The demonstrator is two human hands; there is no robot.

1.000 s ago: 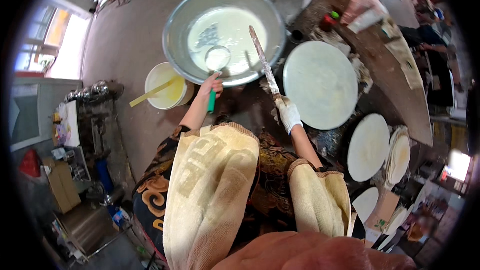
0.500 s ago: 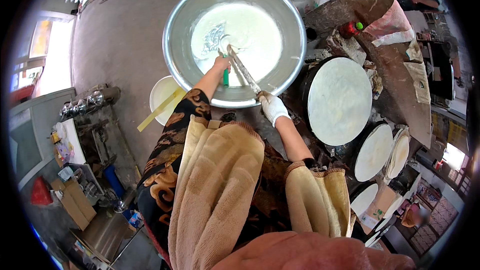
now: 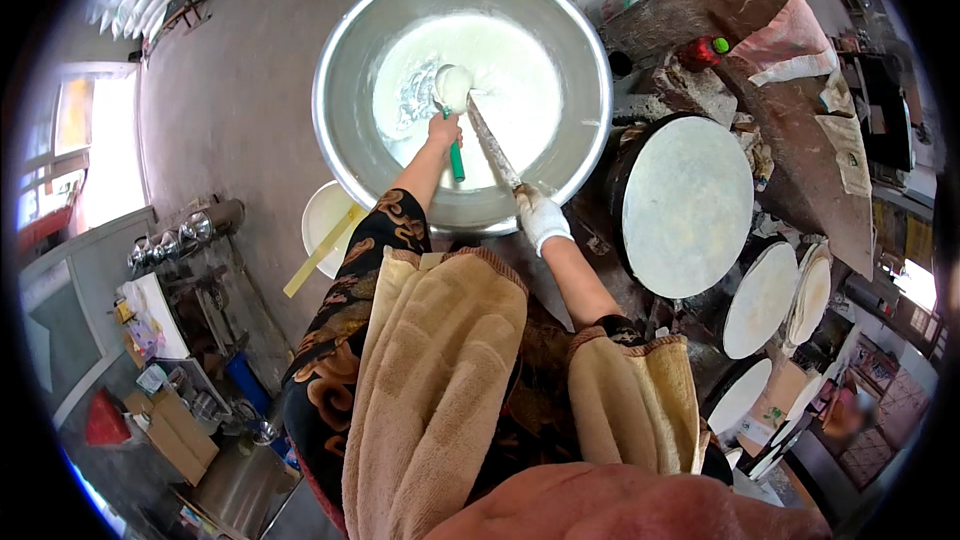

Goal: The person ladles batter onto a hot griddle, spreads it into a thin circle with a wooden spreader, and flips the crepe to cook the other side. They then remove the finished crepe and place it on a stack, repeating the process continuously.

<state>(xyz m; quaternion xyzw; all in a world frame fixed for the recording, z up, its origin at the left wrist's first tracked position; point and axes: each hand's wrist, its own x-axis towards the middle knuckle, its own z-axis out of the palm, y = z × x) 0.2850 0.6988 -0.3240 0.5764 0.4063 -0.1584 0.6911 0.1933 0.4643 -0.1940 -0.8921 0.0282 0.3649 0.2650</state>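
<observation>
A big metal basin point(image 3: 325, 90) holds white batter point(image 3: 520, 65). Bare and closed, my left hand point(image 3: 443, 128) grips a green-handled ladle point(image 3: 457, 162) over the middle of the basin. The ladle's bowl is heaped and coated with white batter. My right hand point(image 3: 542, 215), in a white glove, is closed round the near end of a long batter-smeared stick point(image 3: 491, 145) at the basin's near right rim. The stick slants forward and left, and its far tip lies right beside the ladle's bowl; whether they touch I cannot tell.
To the right stands a large round pale griddle point(image 3: 688, 205), with a smaller round plate point(image 3: 760, 300) nearer me. A white bucket point(image 3: 318, 225) with a yellow strip point(image 3: 325, 250) across it sits left of the basin. A green-capped red bottle point(image 3: 700, 53) lies at the far right.
The ladle's bowl has come up from the batter and now carries a white heap. Its handle has tilted slightly, and the stick's tip has shifted a little right. The view has turned slightly.
</observation>
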